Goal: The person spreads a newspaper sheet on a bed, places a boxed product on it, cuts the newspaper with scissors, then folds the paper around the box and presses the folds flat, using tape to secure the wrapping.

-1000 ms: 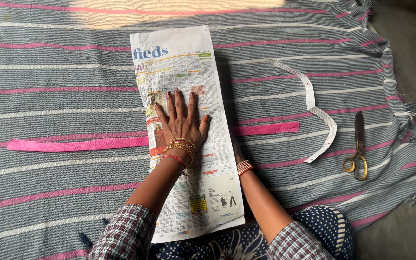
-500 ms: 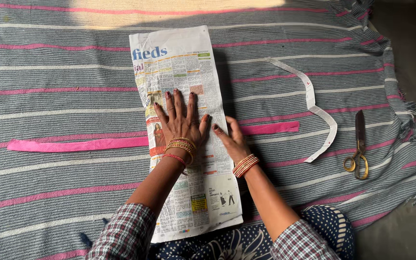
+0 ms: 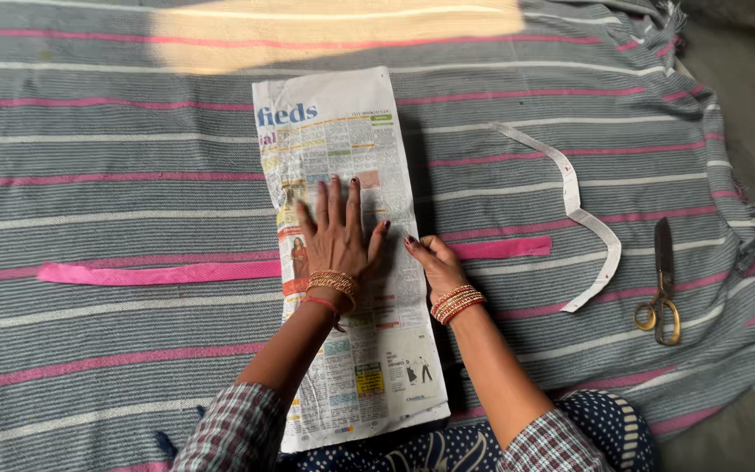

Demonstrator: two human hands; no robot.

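Pressing flat on the folded newspaper (image 3: 347, 253), the left hand (image 3: 335, 236) lies palm down with fingers spread, gripping nothing. The newspaper sits lengthwise on the striped grey-and-pink cloth (image 3: 115, 192), its near end close to the person's lap. A pink strip (image 3: 159, 273) runs crosswise beneath the newspaper, showing on both sides of it.

Right hand (image 3: 430, 262): at the newspaper's right edge, fingers curled toward that edge, thumb side up. Whether it pinches the paper cannot be told; the fingertips are partly hidden.

Judgement on method: the sheet appears to be held steady while its right edge is worked. Good practice would be to keep the left palm's weight even, so the sheet does not creep over the pink strip, and to draw the right fingers along the edge without lifting it.

Pose: both forearms reach forward from the lap; the left wrist is straight, the right wrist bent slightly inward. Bangles on both wrists.

Right of the newspaper, well apart: a white measuring tape (image 3: 583, 218), then scissors (image 3: 661, 288).
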